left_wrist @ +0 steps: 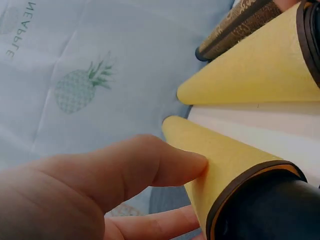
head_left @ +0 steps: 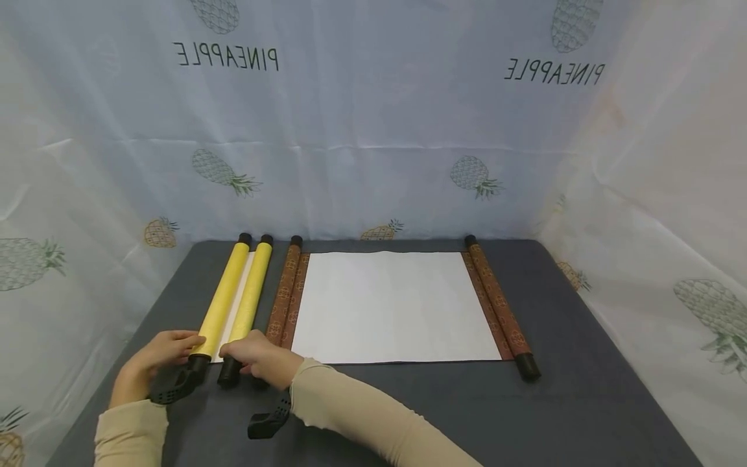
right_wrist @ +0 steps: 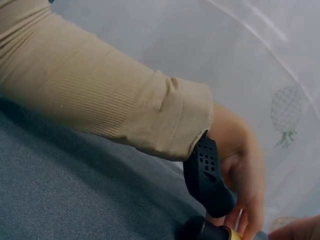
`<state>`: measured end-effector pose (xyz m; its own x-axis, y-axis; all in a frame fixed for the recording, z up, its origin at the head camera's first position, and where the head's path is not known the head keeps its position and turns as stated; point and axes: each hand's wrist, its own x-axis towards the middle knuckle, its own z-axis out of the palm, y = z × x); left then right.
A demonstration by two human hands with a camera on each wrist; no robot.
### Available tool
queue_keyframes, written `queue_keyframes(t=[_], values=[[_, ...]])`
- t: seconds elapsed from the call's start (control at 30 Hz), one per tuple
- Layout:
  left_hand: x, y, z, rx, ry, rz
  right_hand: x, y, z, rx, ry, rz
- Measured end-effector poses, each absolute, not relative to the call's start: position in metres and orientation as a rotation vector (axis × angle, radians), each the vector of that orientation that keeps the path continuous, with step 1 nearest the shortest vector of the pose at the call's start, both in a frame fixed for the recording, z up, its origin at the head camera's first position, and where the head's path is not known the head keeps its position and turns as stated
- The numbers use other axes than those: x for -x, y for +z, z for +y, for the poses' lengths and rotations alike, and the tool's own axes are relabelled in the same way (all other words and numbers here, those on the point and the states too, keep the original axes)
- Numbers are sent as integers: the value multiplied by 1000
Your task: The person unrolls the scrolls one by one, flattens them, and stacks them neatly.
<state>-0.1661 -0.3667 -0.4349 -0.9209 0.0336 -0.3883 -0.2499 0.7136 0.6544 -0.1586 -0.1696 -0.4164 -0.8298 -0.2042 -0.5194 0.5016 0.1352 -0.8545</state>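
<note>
Though off-centre, roller (head_left: 223, 299) in left grip (head_left: 165, 352)

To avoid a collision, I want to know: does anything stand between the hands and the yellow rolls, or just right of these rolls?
Between them, nothing visible: the left hand grips the left yellow roll, the right hand the right yellow roll. Just to the right, a brown roll lies close.

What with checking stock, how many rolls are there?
4: left yellow roll in left hand, right yellow roll in right hand; flanking white sheet: left brown roll, right brown roll.
</note>
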Motion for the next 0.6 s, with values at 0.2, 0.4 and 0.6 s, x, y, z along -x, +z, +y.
queue_keyframes(t=[0.2, 0.4, 0.6], values=[[166, -436, -361, 112, 1044, 2567, 163, -416, -176, -308, -1746, 1875], [165, -439, -354, 118, 1052, 2559, 170, -416, -177, -253, -1684, 1815], [162, -437, -349, 115, 1083, 2548, 171, -415, -181, -237, -1662, 1854]])
